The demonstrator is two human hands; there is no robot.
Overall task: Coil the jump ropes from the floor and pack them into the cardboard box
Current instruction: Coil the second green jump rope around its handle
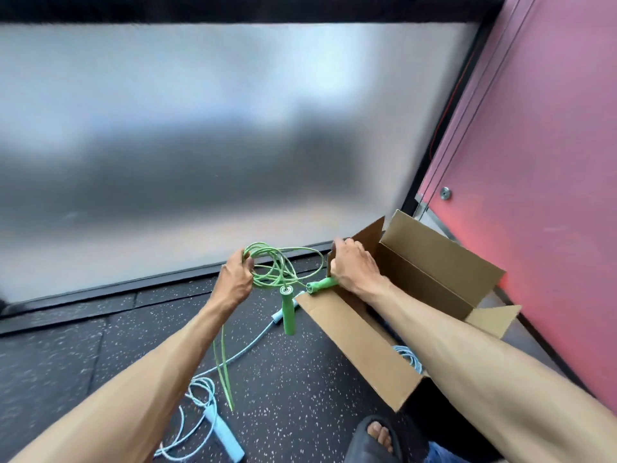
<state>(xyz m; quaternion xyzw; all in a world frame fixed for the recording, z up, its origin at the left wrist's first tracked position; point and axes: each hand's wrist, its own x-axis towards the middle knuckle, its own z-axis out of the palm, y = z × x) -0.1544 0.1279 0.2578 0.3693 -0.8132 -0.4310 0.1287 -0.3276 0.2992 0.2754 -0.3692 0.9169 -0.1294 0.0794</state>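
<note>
We're on a black speckled rubber floor (pixel 300 396), with a frosted glass panel (pixel 200 128) ahead and a pink wall (pixel 551 162) on the right. The open cardboard box (pixel 434 255) sits on the floor by that wall. Our left hand (pixel 233 279) has its grip curled round loops of the green jump rope (pixel 277 265). Our right hand (pixel 354 265) has its grip wrapped round one green handle (pixel 320 285) at the box flap. A light blue jump rope (pixel 225 437) lies on the floor.

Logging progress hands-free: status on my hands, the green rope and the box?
Left hand holds green rope coils. Right hand grips one green handle by the cardboard box flap. Blue rope on floor, not yet coiled.
</note>
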